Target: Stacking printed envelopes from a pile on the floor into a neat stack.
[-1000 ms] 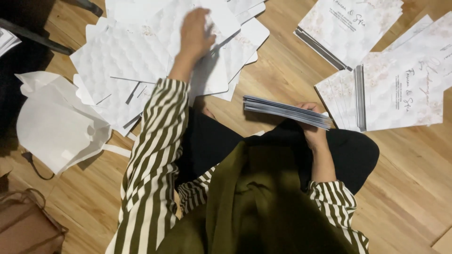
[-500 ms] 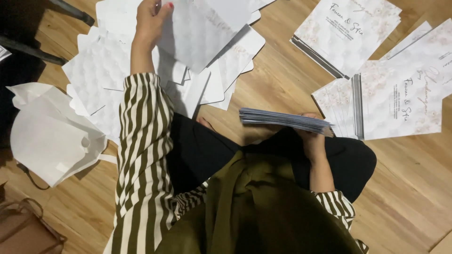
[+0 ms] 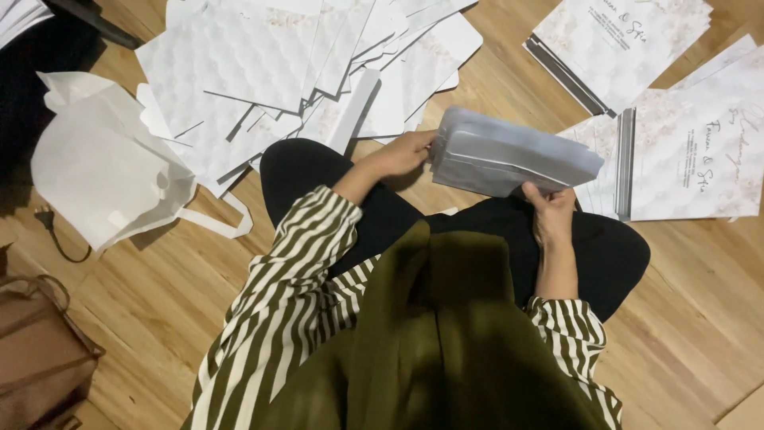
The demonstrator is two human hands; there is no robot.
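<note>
I sit cross-legged on a wooden floor. Both hands hold a thick stack of white cards (image 3: 509, 155) above my knees. My left hand (image 3: 402, 153) grips the stack's left end. At its lower right edge my right hand (image 3: 549, 209) pinches it, thumb on top. Beyond my knees lies a spread heap of white embossed cards (image 3: 263, 72), overlapping one another.
Piles of printed cards with script lettering lie at the upper right (image 3: 621, 40) and right (image 3: 692, 151). A white fabric bag (image 3: 103, 167) rests at the left. A brown bag (image 3: 40, 350) sits at the lower left, a black cable plug (image 3: 48, 219) beside it.
My left hand has drawn back from the heap of embossed cards and come onto the stack's left end. The stack has tilted up toward me.
</note>
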